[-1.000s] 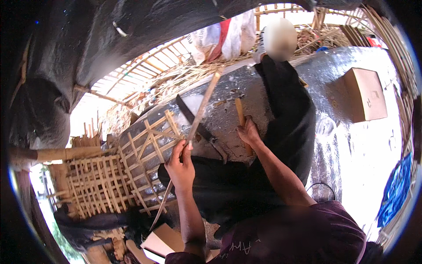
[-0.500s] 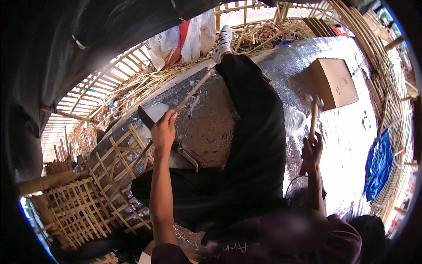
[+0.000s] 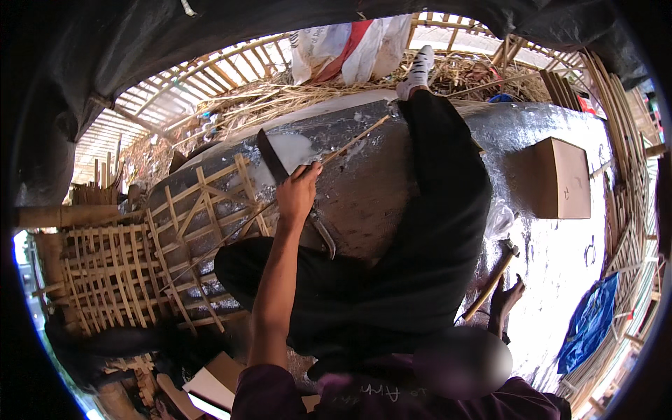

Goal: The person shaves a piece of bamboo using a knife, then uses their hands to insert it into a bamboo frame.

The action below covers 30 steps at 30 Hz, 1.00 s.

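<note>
My left hand (image 3: 297, 192) is closed around a thin bamboo stick (image 3: 355, 140), which runs slantwise from the far right of the hand down to the near left. A wide dark blade (image 3: 271, 155) lies just beyond that hand. Close by, a curved metal tool (image 3: 323, 234) rests beside my bent leg. My right hand (image 3: 505, 299) holds nothing, its fingers apart. Left of it, a hammer (image 3: 490, 283) with a wooden handle lies on the shiny silver sheet (image 3: 553, 266). A lattice of bamboo strips (image 3: 203, 224) lies left of my left hand.
A brown cardboard box (image 3: 570, 178) stands at the right, with clear crumpled plastic (image 3: 498, 218) near it. Blue plastic (image 3: 591, 318) lies near the right edge. A woven bamboo panel (image 3: 108, 273) is at the left. White and red sacking (image 3: 350, 52) hangs at the back.
My right hand has let go of the hammer, which now lies on the sheet. My left hand still holds the bamboo stick. The whole view has shifted.
</note>
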Motion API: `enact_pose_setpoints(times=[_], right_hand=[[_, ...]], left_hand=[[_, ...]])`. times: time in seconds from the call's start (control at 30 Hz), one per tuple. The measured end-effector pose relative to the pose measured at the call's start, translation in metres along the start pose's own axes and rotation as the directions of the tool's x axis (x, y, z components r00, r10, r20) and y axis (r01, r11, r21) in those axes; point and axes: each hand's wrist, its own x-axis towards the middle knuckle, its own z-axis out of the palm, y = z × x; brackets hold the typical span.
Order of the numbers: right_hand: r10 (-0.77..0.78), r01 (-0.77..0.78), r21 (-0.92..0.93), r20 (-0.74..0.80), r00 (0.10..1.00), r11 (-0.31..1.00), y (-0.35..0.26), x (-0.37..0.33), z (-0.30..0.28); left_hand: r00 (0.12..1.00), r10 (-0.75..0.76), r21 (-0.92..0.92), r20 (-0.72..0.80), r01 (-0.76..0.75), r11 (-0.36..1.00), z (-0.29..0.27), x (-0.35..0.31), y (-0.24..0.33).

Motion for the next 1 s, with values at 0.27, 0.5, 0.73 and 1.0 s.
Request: enact_pose_setpoints(times=[0.27, 0.5, 0.73, 1.0], right_hand=[[-0.57, 0.279, 0.768, 0.134, 0.811, 0.577, -0.261, 0.011, -0.018], [-0.725, 0.54, 0.498, 0.572, 0.383, 0.679, -0.396, -0.131, 0.103], [-0.559, 0.192, 0.536, 0.823, 0.099, 0.822, -0.402, -0.125, 0.122], [-0.689, -0.725, 0.678, 0.583, 0.43, 0.121, -0.318, -0.051, 0.1]], left_hand=[[0.913, 0.157, 0.021, -0.377, -0.161, 0.987, -0.081, -0.027, -0.006], [0.925, 0.134, 0.019, -0.356, -0.136, 0.991, -0.121, -0.024, 0.0], [0.933, 0.028, -0.008, -0.358, -0.033, 0.999, -0.132, -0.018, -0.021], [0.951, -0.213, -0.142, -0.222, 0.185, 0.972, -0.083, 0.029, -0.041]])
